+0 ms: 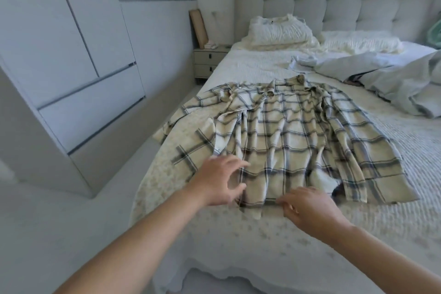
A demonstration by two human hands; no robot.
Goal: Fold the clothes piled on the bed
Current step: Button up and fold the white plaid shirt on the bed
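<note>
Both bare forearms reach forward, angled in toward each other. The left hand (220,182) is spread, thumb apart from the 4 fingers, which are loosely curved with nothing between them. The right hand (310,207) lies just beside it, slightly nearer the body, palm down, its fingers bent at the tips; whether they pinch anything cannot be told.

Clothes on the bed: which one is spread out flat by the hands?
The plaid shirt, checked beige with dark lines, lies spread at the bed's near end. The white folded garment sits by the headboard; the pale blue pile is crumpled, right.
</note>
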